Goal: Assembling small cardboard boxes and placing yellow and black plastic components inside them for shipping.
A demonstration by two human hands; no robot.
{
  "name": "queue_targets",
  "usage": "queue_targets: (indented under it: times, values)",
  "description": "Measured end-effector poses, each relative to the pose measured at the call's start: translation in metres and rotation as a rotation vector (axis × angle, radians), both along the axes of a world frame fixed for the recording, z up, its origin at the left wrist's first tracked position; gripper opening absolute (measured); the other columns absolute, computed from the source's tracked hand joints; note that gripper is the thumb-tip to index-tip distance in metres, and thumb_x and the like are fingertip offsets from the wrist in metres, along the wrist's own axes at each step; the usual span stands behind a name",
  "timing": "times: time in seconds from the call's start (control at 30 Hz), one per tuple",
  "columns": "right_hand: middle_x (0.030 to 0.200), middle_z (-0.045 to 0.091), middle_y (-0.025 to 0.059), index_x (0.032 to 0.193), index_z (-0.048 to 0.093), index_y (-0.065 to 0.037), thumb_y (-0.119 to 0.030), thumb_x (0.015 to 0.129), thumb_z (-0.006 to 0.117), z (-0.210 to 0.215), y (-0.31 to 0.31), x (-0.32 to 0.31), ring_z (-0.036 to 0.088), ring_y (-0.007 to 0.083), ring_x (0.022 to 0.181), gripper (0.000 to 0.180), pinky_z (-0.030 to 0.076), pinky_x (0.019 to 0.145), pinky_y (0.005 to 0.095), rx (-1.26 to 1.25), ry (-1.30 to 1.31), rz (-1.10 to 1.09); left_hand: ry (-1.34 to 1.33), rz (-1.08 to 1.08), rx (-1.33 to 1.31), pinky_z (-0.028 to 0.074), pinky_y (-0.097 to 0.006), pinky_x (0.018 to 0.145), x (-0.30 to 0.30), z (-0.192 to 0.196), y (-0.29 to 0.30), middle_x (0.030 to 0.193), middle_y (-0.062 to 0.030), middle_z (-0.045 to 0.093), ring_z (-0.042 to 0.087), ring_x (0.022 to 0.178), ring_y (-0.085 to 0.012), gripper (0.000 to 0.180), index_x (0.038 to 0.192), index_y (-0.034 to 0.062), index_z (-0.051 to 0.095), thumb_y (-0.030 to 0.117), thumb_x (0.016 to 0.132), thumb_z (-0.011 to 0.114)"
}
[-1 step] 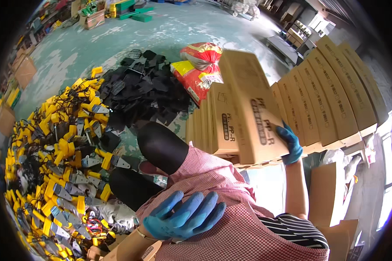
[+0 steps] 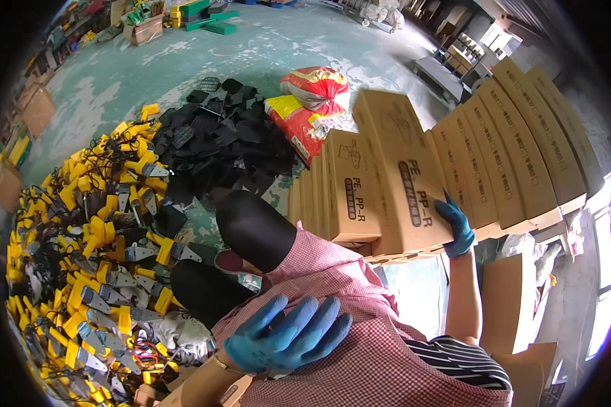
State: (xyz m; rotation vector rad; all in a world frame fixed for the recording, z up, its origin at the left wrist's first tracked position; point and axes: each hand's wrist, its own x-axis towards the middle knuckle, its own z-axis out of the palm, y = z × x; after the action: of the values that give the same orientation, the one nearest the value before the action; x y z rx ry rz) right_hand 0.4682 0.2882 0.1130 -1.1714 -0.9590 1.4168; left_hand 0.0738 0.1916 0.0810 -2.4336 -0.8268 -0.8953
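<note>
My right hand, in a blue work glove, grips the near right edge of a long brown cardboard box. The box stands tilted among other boxes, with dark print and a line drawing on its face. On its left is a row of similar boxes; another row stands on its right. My left hand, also gloved in blue, hovers over the red checked apron with its fingers apart and slightly curled. Nothing shows in it.
Yellow-handled tools with cords and metal plates lie in a large heap on the left. Beyond my knees is a pile of black flat pieces, beside red and yellow sacks. Open cardboard stands at the right.
The box in my right hand has shifted slightly down and to the right, settling closer to the right-hand row. My left hand has hardly moved.
</note>
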Motion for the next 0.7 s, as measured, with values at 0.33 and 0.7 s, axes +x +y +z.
queue_targets:
  times: [0.33, 0.7]
  values:
    - [0.142, 0.053, 0.0186, 0.134, 0.057, -0.007, -0.021, 0.087, 0.071, -0.102, 0.080, -0.058, 0.049, 0.0364, 0.131, 0.051, 0.041, 0.108, 0.0396, 0.396, -1.194, -0.055, -0.388, 0.053, -0.259, 0.043, -0.047, 0.104, -0.013, 0.003, 0.003, 0.125, 0.0022, 0.061, 0.053, 0.119, -0.0216, 0.029, 0.112, 0.0299, 0.070, 0.028, 0.084, 0.074]
    - [0.137, 0.056, 0.0130, 0.122, 0.066, -0.015, -0.017, 0.079, 0.071, -0.149, 0.028, -0.346, 0.045, 0.0456, 0.128, 0.043, 0.038, 0.105, 0.0537, 1.470, -1.241, 0.625, -1.089, 0.554, -0.026, 0.052, -0.047, 0.093, -0.031, 0.062, -0.079, 0.087, -0.0027, 0.062, 0.060, 0.087, -0.0194, 0.044, 0.105, 0.0103, 0.073, 0.018, 0.062, 0.070]
